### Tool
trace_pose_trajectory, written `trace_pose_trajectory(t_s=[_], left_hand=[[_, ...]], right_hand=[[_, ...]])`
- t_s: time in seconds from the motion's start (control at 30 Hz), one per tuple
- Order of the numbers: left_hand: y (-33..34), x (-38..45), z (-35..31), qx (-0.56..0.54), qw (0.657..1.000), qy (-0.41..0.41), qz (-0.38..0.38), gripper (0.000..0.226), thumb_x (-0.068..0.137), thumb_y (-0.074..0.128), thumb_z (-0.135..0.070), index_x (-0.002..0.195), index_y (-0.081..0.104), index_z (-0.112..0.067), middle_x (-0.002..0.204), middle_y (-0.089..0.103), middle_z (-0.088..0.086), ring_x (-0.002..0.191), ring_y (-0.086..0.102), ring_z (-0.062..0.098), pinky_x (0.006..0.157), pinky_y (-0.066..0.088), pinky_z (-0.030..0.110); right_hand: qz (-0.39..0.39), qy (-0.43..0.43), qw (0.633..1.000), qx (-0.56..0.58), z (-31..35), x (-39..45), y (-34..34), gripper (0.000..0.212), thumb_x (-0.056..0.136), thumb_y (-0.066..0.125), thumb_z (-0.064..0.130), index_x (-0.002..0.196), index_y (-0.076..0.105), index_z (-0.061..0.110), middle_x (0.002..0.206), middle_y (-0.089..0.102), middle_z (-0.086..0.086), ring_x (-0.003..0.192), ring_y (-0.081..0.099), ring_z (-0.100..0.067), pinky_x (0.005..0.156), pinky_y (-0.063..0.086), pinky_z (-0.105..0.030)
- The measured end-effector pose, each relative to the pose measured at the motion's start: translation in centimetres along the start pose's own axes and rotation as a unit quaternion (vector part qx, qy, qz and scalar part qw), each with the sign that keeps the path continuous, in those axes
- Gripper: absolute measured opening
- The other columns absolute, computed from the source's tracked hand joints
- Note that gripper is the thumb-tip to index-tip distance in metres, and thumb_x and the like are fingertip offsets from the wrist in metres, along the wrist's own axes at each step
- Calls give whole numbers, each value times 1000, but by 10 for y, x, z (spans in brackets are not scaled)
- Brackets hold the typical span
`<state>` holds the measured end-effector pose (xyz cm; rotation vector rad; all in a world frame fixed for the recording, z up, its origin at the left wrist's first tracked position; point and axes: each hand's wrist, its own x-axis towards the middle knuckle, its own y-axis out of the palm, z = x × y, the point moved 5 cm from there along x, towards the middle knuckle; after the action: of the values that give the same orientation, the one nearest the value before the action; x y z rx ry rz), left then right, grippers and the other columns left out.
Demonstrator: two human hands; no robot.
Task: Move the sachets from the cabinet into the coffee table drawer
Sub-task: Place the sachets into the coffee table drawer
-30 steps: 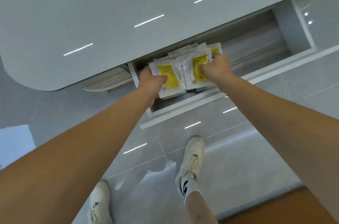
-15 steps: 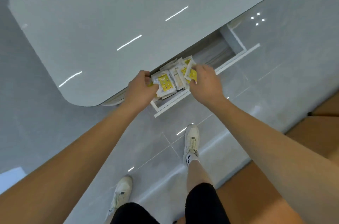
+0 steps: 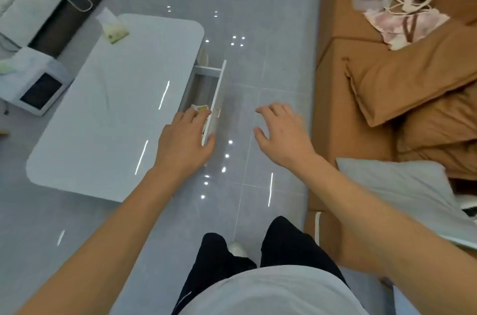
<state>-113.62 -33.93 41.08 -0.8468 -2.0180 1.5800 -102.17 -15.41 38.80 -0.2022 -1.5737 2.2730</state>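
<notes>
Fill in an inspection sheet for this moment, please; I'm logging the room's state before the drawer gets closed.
Surface: white coffee table, glossy, light streaks reflected.
Job's things: drawer pulled open; yellow sachets lie at its near end, partly hidden.
Clutter: tissue pack on the table's far corner.
Grippers: left hand rests over the drawer's near end, thumb on its front panel; right hand open above the floor, holding nothing.
Cables: thin cords on the patterned cloth on the sofa.
Surroundings: grey tiled floor, brown cushions, white appliance left of the table.
</notes>
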Motion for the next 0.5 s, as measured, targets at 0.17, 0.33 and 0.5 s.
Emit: trace_pose_trajectory(t_s=[0.17,0.33,0.5], left_hand=[[15,-28,-149,-8,986,167,26,50,94,59,-37,141,52,-20,126,60,5,116,53,30,87,49,42],[83,-81,-323,11,948,306,88,55,88,48,-45,137,55,-20,119,62,4,112,54,32,81,52,46],[164,-189,-506,28,890,428,155,54,88,46,-47,136,54,-23,121,61,0,112,55,29,76,52,44]], right_hand=[[-84,103,991,-23,-80,-143,-63,39,92,57,36,126,60,18,116,59,-2,107,53,-26,82,44,-41],[-107,273,956,-21,-173,-322,-92,37,90,54,37,121,59,17,113,57,-3,106,53,-28,83,49,-45],[-122,442,888,-22,-253,-541,-116,45,92,55,36,133,55,17,123,55,-1,112,51,-26,83,50,-44]])
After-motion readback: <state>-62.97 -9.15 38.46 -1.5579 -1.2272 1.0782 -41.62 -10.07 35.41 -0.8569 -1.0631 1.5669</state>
